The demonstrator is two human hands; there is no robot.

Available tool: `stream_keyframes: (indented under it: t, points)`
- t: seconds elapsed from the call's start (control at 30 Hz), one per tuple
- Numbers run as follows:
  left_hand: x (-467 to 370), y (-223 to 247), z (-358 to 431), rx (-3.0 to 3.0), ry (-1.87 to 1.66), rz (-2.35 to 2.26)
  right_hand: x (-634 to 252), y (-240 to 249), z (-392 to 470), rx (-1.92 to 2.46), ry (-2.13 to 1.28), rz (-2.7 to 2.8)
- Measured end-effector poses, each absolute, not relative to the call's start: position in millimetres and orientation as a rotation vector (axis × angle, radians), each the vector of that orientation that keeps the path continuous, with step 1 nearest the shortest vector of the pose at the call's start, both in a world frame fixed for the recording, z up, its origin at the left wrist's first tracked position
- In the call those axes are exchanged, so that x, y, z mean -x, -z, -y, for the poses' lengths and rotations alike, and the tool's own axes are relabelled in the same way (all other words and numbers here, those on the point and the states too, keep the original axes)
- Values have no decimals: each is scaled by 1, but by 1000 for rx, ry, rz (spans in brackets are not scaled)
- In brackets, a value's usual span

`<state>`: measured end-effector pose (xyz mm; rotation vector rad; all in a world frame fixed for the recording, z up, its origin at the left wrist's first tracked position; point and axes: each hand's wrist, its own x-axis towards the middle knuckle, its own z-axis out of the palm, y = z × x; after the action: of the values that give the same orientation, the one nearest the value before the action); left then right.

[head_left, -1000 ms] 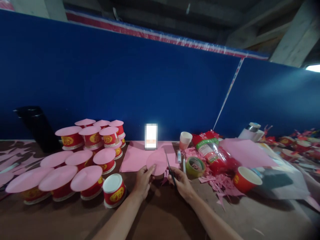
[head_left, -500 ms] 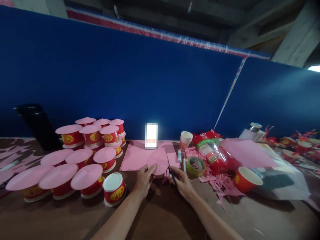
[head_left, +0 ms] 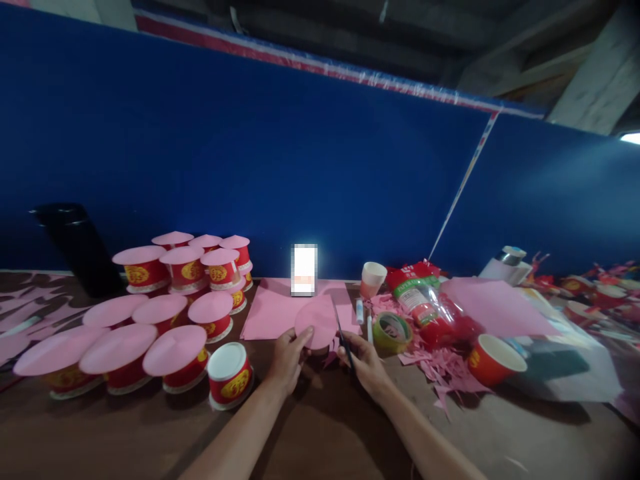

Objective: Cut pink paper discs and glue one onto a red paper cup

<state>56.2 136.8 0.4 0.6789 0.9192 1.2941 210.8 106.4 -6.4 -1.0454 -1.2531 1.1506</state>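
Note:
Near the middle of the table, my left hand (head_left: 291,360) pinches a round pink paper disc (head_left: 317,323) by its lower left edge. My right hand (head_left: 364,363) is closed round a pair of dark scissors (head_left: 344,341), whose blades point up and away along the disc's right edge. Pink scraps hang or lie just below the disc, between the hands. Behind the disc lies a stack of pink paper sheets (head_left: 270,308). A red cup with a white top (head_left: 230,375) stands upside down to the left of my left forearm.
Several red cups topped with pink discs (head_left: 175,350) stand at the left, near a black bottle (head_left: 75,247). A lit phone (head_left: 304,270) leans behind the paper. Rightward are a tape roll (head_left: 393,332), red packaging (head_left: 420,293), pink shreds (head_left: 450,370) and an open red cup (head_left: 496,360).
The view has shifted very slightly. Both hands keep nearly the same pose, with the disc and scissors still in them.

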Motion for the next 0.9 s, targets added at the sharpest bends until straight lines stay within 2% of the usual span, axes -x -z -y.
stream_keyframes:
  t: [0.9]
  points:
    - [-55, 6, -140, -699, -1264, -897, -215, 17, -110, 1057, -1155, 1273]
